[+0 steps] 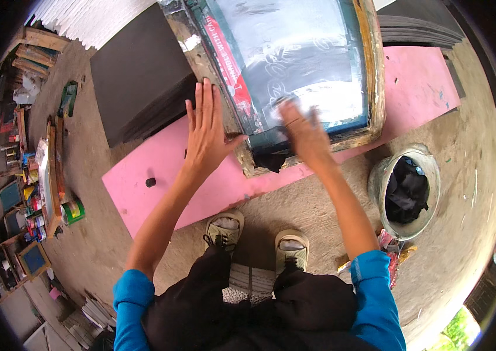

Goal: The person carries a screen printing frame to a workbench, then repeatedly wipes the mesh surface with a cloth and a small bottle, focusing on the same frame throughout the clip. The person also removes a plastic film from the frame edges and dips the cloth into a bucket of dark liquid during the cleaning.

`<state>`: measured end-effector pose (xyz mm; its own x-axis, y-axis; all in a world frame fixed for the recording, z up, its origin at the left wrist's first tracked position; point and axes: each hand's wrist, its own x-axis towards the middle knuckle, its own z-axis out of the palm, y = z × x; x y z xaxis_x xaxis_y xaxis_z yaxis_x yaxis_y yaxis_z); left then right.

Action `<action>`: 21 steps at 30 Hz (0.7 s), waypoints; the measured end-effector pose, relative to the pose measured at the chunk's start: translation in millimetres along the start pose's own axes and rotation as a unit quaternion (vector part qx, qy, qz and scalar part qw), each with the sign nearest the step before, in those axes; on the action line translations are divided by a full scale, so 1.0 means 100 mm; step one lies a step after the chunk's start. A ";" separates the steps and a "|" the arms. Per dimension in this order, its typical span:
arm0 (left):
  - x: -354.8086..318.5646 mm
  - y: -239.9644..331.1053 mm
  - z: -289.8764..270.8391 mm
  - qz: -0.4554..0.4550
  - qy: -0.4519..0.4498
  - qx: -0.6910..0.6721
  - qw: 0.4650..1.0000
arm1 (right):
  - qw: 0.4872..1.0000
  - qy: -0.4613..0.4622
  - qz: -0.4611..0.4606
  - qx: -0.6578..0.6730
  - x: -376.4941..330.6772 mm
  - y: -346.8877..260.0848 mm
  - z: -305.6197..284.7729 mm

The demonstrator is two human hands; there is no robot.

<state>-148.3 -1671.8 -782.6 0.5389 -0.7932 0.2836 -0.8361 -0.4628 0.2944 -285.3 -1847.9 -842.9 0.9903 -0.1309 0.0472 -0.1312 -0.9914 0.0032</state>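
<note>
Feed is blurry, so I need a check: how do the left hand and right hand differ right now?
The left hand lies flat, fingers spread, on the screen frame at its worn left rail; the right hand is inside the frame on the mesh. The left hand looks sharp; the right hand is motion-blurred. Both are bare, palm down, reaching forward over the pink board.

Pretty clearly a small screen-printing workshop, floor-level setup. There's a big wooden-framed printing screen with ink-smeared mesh (294, 64) lying on a long pink board (213, 175) over a bare dirt-grey floor (470, 193), stacks of dark grey sheets (136, 76) beside it, a metal bucket stuffed with black rags (406, 190), plus smaller wooden screen frames and paint tins (31, 199) cluttered along the left.
</note>
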 end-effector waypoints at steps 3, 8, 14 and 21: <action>0.02 0.00 0.01 0.006 -0.027 0.033 0.999 | 0.991 0.041 0.125 0.010 0.03 -0.02 -0.03; -0.01 -0.04 0.01 0.011 -0.033 0.040 0.999 | 0.991 -0.017 -0.040 0.124 -0.13 0.03 0.24; -0.01 -0.04 0.04 0.013 -0.022 0.030 0.999 | 0.950 0.141 0.225 0.167 -0.12 -0.26 0.05; -0.01 -0.06 0.03 0.022 -0.045 0.042 0.998 | 0.965 0.153 0.194 -0.089 -0.39 0.10 0.48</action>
<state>-143.9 -1669.2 -787.6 0.4927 -0.8441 0.2113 -0.8668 -0.4546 0.2049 -323.2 -1853.0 -892.4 0.8082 -0.4567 0.3719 -0.5228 -0.8471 0.0959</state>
